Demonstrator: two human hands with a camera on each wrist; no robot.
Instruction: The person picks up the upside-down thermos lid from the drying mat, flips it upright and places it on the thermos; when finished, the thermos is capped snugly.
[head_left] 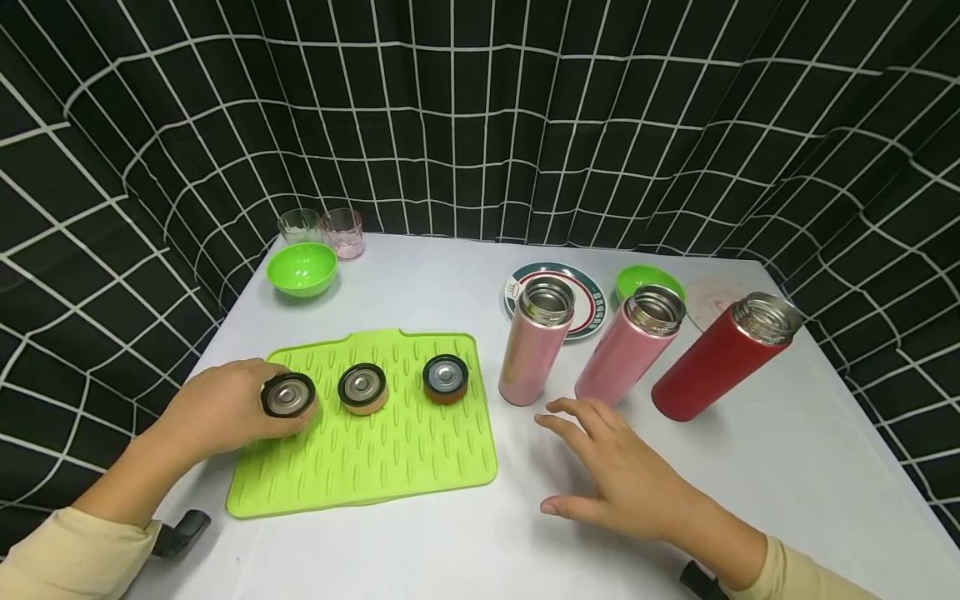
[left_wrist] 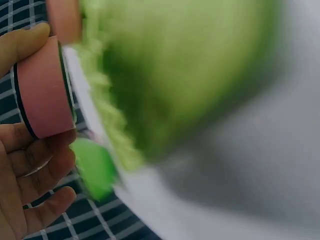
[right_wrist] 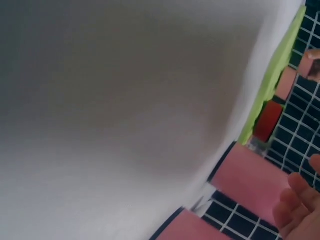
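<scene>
Head view: left hand point(head_left: 225, 406) grips a pink lid point(head_left: 288, 395) at the mat's point(head_left: 375, 467) left edge, tilted up as if lifted. Right hand point(head_left: 622, 475) hovers released, fingers spread, near the pink flasks point(head_left: 534, 342), touching none.
Left wrist: fingers point(left_wrist: 30, 170) wrap the lid point(left_wrist: 44, 92).
Right wrist: blurred worktop point(right_wrist: 125, 115), fingertips point(right_wrist: 295, 205) loose.

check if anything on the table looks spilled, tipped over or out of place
Nothing is spilled or fallen. The three flasks, pale pink, pink and red, stand open. Two lids lie upside down on the green mat; the left hand holds the third lid. The flasks' lean looks like lens distortion.
</scene>
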